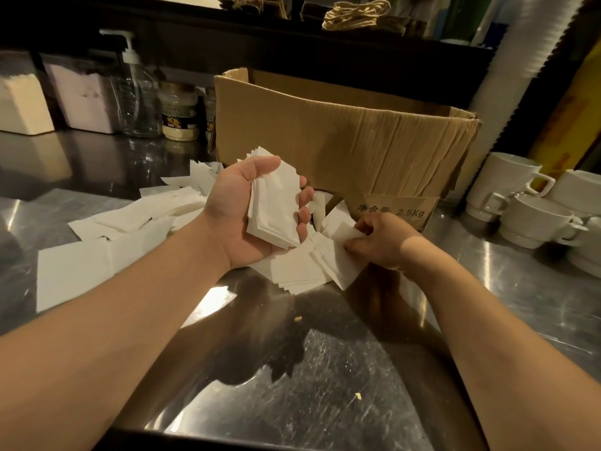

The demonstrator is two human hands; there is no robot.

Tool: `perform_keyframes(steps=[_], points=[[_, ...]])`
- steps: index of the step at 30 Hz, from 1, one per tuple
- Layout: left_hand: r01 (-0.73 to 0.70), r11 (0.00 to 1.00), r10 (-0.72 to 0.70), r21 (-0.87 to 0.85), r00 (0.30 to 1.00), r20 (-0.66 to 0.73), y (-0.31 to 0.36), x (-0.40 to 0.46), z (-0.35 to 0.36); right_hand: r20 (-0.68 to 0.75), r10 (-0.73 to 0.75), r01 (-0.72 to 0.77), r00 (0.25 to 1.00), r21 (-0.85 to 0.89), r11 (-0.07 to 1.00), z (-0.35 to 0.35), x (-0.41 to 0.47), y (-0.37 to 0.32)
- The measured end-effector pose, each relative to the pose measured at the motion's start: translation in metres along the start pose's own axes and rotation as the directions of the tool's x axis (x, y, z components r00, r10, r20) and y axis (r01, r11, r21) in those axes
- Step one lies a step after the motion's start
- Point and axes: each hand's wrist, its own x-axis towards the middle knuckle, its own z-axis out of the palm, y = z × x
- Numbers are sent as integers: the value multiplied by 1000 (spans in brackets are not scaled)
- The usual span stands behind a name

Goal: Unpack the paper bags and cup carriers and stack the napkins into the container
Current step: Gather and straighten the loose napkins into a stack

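My left hand [239, 209] is raised palm up and grips a stack of white napkins [276, 206] between thumb and fingers. My right hand [387, 242] is low on the counter and pinches a loose napkin [338, 258] from the pile in front of the cardboard box [341, 141]. More white napkins [130, 232] lie scattered over the steel counter [325, 369] to the left. Two clear napkin containers [24, 102] filled with white napkins stand at the far left.
A pump bottle [136, 92] and jars [180, 115] stand behind the napkins. White cups [533, 219] are stacked at the right, beside a tall sleeve of disposable cups [520, 76]. Paper bags with twine handles [357, 14] sit on the dark shelf above.
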Motion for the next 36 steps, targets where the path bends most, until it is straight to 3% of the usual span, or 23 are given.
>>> perform_keyframes(steps=[3,6,9,12,15,17,21,24,30,36], points=[[-1,1000,1,3,1000,4,0,1,-1,-19,-9,8,1000,-23,1000,-3,-3,-3],[-6,1000,6,7,1000,0,0,0,-1,-45,30,-20,999,210,977,-11,-11,-6],[-13,1000,13,5,1000,19,0,0,0,33,-89,54,995,569,821,-28,-25,-8],[-16,1000,16,3,999,29,1,1,1,133,-378,161,916,742,651,-41,-41,-14],[10,1000,-10,22,1000,23,1,2,1,57,-535,254,843,834,490,-37,-44,-18],[33,997,-33,76,999,8,-1,3,2,-54,-546,340,836,831,440,-29,-44,-24],[94,981,-108,169,992,72,-7,3,4,-194,-412,393,890,784,480,-13,-43,-34],[97,964,-124,246,988,94,-10,5,3,-202,-304,346,931,752,560,-6,-42,-38],[36,934,-62,354,996,62,-12,5,7,-230,-225,320,947,736,596,1,-47,-45],[66,950,-113,305,983,141,-14,-2,8,-266,-166,307,950,682,663,1,-42,-43]])
